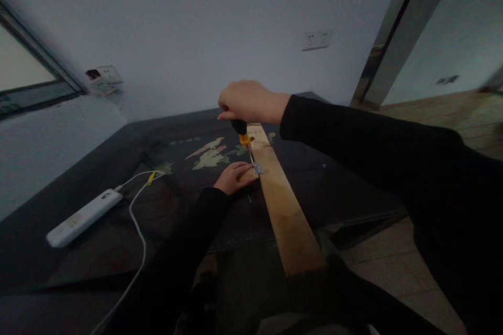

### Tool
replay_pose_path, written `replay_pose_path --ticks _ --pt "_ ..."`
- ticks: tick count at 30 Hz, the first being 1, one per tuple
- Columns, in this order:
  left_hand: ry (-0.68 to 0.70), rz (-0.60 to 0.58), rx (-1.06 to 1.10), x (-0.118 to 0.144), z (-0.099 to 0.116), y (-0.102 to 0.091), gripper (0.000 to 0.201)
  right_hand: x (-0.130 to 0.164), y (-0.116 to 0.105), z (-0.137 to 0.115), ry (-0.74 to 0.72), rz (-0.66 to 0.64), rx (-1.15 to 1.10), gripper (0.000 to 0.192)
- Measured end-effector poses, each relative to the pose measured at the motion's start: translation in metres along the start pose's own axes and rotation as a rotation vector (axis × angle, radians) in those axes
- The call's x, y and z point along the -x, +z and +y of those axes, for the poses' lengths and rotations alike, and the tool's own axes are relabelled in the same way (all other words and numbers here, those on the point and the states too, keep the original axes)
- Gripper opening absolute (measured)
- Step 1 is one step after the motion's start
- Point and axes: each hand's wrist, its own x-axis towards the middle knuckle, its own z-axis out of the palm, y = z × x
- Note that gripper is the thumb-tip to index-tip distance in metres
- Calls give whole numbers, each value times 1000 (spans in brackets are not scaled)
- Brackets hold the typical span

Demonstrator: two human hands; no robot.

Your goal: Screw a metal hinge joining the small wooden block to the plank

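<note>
My right hand [245,102] is closed from above around the handle of a screwdriver [244,139] with a black and yellow grip. Its metal shaft slants down to a small metal hinge [258,168] at the left edge of a long wooden board [285,204]. Beside that edge, my left hand [234,178] pinches at the hinge with its fingertips. Any screw under the tip is too small to make out. The board lies lengthwise across the dark table [188,193], and its near end sticks out past the table's front edge.
A white power bank [84,218] lies on the left of the table, its white cable [142,241] running toward me. A small shiny bit [324,166] rests right of the board. Behind the table stands a wall with sockets [316,40]; another socket box [104,79] is at left.
</note>
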Motion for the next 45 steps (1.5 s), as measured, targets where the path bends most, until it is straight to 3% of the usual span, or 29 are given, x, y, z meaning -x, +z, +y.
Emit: replay_pose_path --ticks 3,5,10,12,15,19,21,23,30,32,37,39,45 --pt "-3 -11 3 -1 1 -1 46 1 8 1 62 93 60 46" --pt "-13 -12 4 0 1 -1 46 0 8 4 54 73 9 43" --pt "-17 -1 17 1 0 1 46 -5 -5 15 -66 -235 -312 38" --pt "-15 7 21 2 -1 1 46 -6 -8 16 -86 -301 -398 38" --pt "-15 14 22 2 -1 1 46 -4 -7 11 -65 -244 -333 36" --pt "-8 4 5 1 -1 1 47 1 4 3 49 6 -13 42" --pt "-13 12 -1 1 -1 1 47 2 9 3 64 71 53 48" --pt "-14 15 -1 1 0 1 47 1 11 5 54 62 30 50" --pt "6 28 -3 1 -1 1 47 -7 1 8 -122 -160 -239 33" --pt "11 28 -2 1 -1 2 48 -6 0 4 -112 -141 -229 31" --pt "4 23 -7 1 0 1 48 2 8 -2 49 61 27 41" --pt "-4 23 -3 1 0 1 47 2 12 1 67 69 53 44" --pt "-13 -7 -9 1 0 0 46 -6 6 8 -75 -152 -168 33"
